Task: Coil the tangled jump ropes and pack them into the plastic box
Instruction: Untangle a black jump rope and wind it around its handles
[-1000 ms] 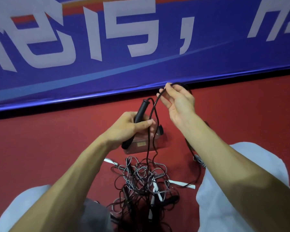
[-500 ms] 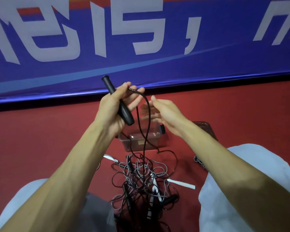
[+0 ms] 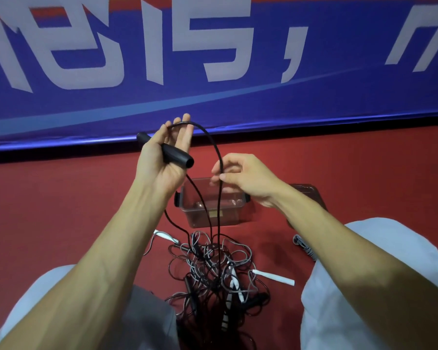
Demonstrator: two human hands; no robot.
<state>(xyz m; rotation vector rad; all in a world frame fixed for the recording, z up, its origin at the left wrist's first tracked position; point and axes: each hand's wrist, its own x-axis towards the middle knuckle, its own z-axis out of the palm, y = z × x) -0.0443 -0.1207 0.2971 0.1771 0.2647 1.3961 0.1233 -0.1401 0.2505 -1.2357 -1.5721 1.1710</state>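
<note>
- The black cord [image 3: 213,142] is held up in the air, above the plastic box [image 3: 228,218]. It arches over the raised fingers of the left hand [image 3: 159,168], and two strands hang down in front of the box into the tangled pile [image 3: 213,269] on the red floor [image 3: 61,198].
- The left hand holds the black handle [image 3: 177,157] with the thumb laid across it. Its fingers are almost straight, so the loop only rests on them. I think the loop may slide off if this hand tilts.
- The right hand [image 3: 245,180] pinches the descending strand between thumb and forefinger, just above the box. A hard pull here would probably tighten the knots below and not free the cord.
- The lower part of the cord is lost among grey and black loops, so I cannot tell where it passes. Pulling could also lift other ropes, for example the one with the white handle [image 3: 273,277].
- The box stands near the pile and looks empty and light. A rising strand could catch its wall and drag or tip it.
- The lid [image 3: 306,193] lies behind the right forearm, beside the box, and the forearm may knock against it.
- A small grey coil [image 3: 304,246] lies apart, at the right knee.
</note>
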